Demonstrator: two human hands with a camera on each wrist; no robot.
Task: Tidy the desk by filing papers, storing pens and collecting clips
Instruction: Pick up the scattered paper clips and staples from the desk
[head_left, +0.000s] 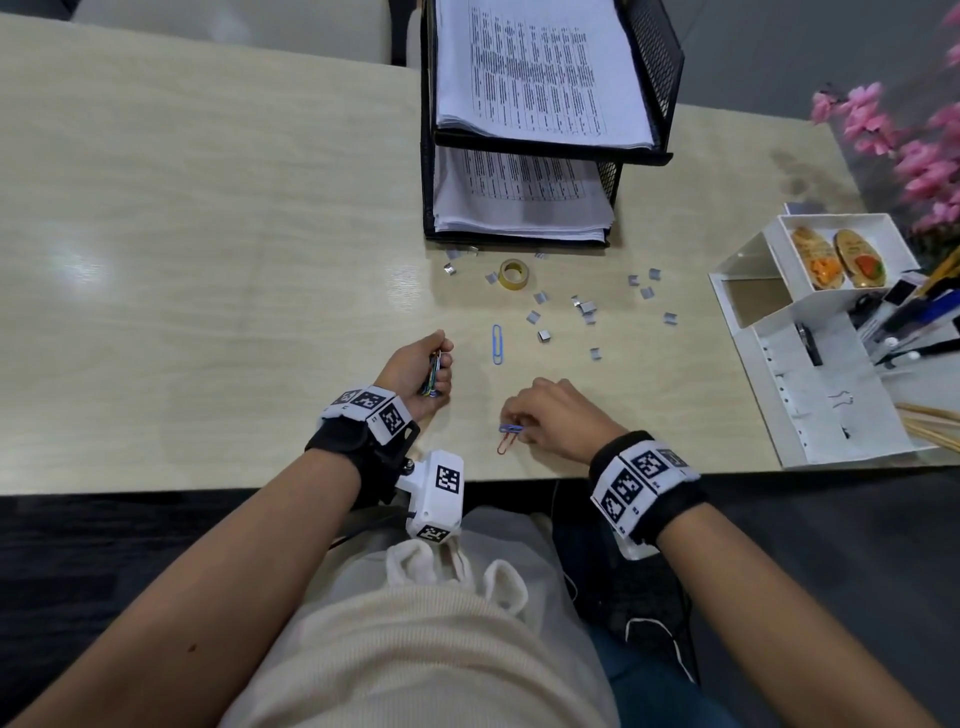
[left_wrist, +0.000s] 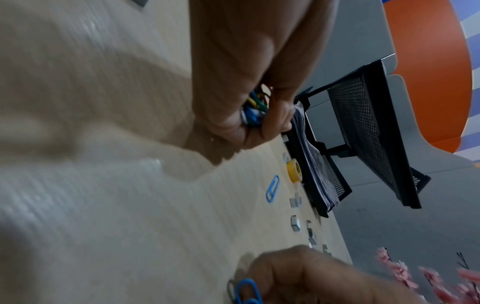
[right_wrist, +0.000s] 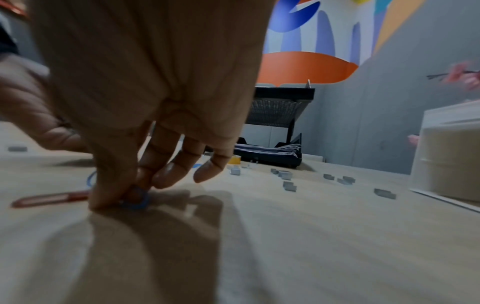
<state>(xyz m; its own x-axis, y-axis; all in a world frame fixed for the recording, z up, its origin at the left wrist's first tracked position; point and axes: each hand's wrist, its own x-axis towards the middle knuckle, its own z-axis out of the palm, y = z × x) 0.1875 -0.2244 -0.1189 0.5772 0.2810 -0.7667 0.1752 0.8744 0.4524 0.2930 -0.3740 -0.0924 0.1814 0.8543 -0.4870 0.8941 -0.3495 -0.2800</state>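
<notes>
My left hand (head_left: 422, 370) rests on the desk, its fingers curled round a bunch of coloured paper clips (head_left: 432, 375) (left_wrist: 253, 110). Near the front edge my right hand (head_left: 545, 418) pinches a blue paper clip (head_left: 511, 428) (right_wrist: 137, 200) against the desk top. An orange-red paper clip (head_left: 506, 445) (right_wrist: 49, 199) lies right beside it, touching or under the blue one. Another light blue paper clip (head_left: 497, 344) (left_wrist: 272, 188) lies loose between the hands, further back. Papers fill the black mesh two-tier tray (head_left: 428, 171) behind.
Several small grey staple blocks (head_left: 587, 307) are scattered in front of the tray, with a yellow tape roll (head_left: 514, 274) among them. A white desk organiser (head_left: 831, 426) with pens stands at the right edge. Pink flowers (head_left: 914, 150) hang at the far right.
</notes>
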